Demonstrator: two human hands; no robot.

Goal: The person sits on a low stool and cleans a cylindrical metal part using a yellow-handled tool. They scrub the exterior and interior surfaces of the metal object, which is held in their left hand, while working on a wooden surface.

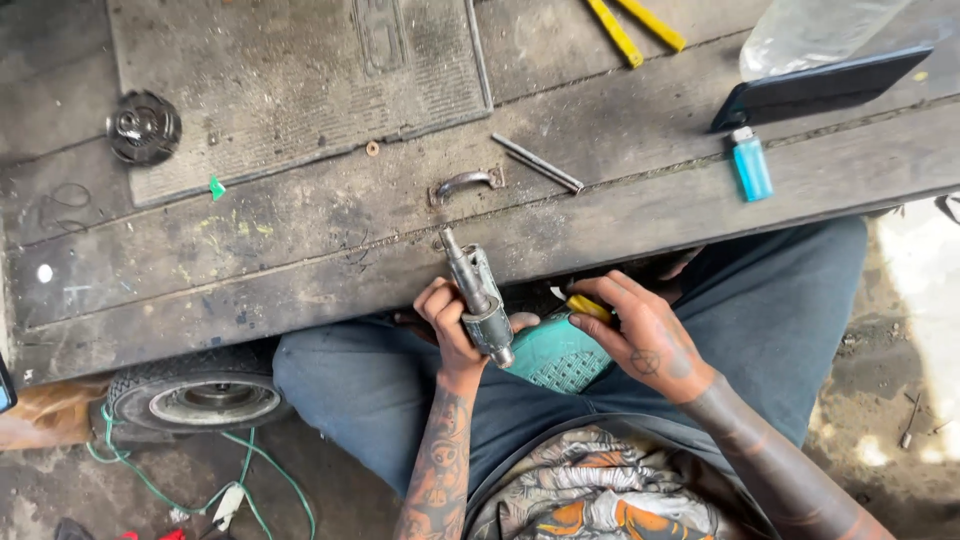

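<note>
Our left hand [452, 322] wraps tight around a worn grey metal tool [480, 300], upright at the plank edge | our right hand [640, 335] pinches a yellow-handled tool [588, 307] over a teal textured grip [556, 356] | scuffed wooden bench [300, 250], blue plastic lighter [751, 164].

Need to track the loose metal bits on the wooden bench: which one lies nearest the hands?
The curved metal handle, just above the left hand. The straight metal rod lies farther right, and the round metal disc sits far left.
</note>
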